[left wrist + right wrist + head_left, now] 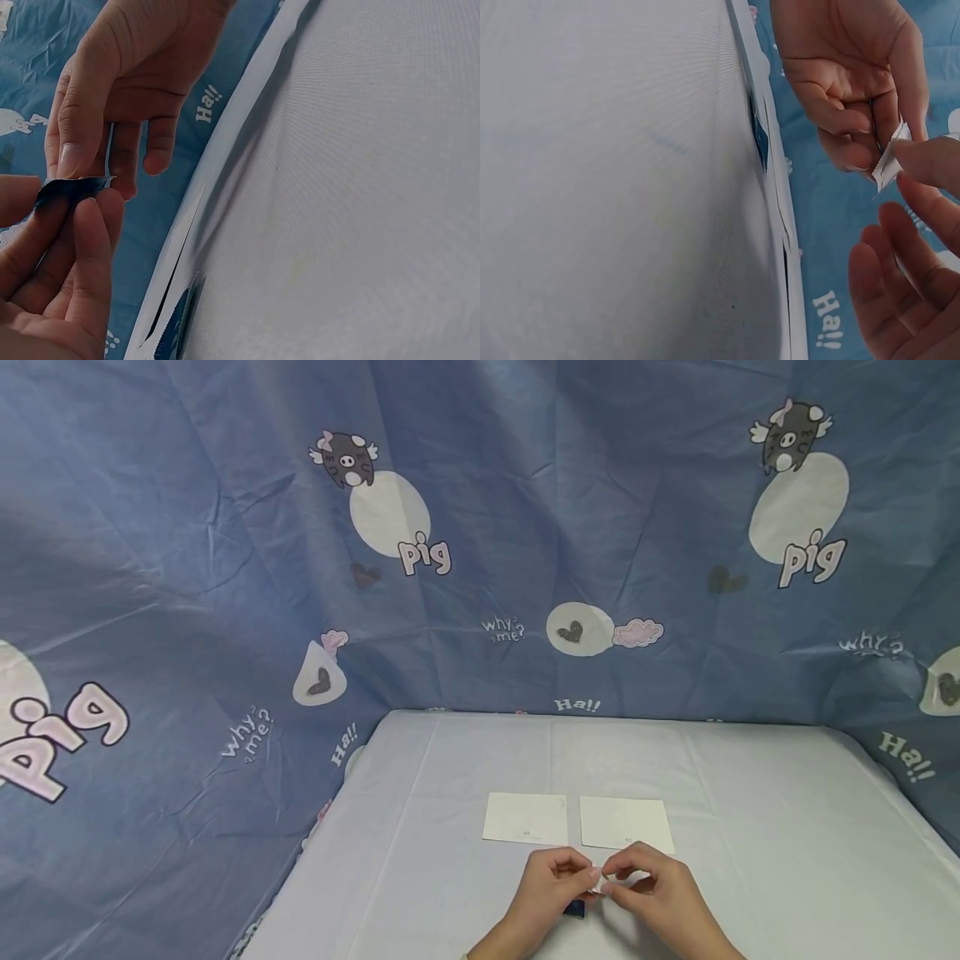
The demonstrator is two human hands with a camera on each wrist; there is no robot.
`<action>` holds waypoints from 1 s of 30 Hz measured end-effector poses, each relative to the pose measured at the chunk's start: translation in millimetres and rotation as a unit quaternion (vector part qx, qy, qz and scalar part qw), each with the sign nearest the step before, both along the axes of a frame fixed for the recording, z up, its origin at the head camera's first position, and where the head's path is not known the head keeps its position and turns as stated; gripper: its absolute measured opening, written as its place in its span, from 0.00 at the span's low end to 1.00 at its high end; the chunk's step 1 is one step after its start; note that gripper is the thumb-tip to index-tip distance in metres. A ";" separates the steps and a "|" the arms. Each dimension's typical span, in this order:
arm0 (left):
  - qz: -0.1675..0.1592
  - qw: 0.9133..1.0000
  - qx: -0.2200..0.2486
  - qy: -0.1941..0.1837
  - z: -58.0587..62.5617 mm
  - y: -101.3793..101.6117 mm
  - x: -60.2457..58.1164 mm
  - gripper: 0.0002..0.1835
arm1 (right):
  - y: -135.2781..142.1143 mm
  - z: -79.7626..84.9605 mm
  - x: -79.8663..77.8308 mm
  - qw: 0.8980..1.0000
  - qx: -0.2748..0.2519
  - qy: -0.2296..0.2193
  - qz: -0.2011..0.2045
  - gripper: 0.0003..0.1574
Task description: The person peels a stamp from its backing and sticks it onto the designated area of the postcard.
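Note:
A small flat sachet [597, 883] with crimped edges is held between both hands above the front of the table. Its face looks white in the right wrist view, while the left wrist view shows a dark blue side of the sachet [71, 189]. My left hand [552, 892] pinches one end with thumb and fingertips. From the other side my right hand [660, 893] pinches it too, thumb against the white face. Partly behind the left hand, a dark blue packet [574, 908] lies on the table. The fingers cover much of the sachet.
Two white rectangular cards [525, 817] lie side by side just beyond the hands; the right-hand card [627, 825] is close to the right fingers. A white cloth covers the table [420, 877]. Blue printed fabric [487, 527] hangs behind and at the sides.

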State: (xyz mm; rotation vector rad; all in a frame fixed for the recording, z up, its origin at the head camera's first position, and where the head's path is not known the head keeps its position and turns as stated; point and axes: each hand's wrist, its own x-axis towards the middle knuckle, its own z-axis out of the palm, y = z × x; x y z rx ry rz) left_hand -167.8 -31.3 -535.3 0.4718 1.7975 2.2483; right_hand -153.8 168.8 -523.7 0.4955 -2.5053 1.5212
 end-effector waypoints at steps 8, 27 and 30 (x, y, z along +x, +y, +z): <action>0.013 1.000 -0.012 -0.004 2.9 1.0 1.8 0.10 | -1.1 -0.1 0.3 1.000 0.010 0.025 -0.002 0.14; 0.036 0.999 -0.040 -0.003 4.0 2.2 1.9 0.08 | -1.5 1.7 0.3 1.000 0.008 0.025 0.014 0.08; 0.031 0.999 -0.040 0.003 2.8 1.7 1.8 0.08 | -1.1 1.6 -0.4 1.000 0.009 0.019 0.014 0.08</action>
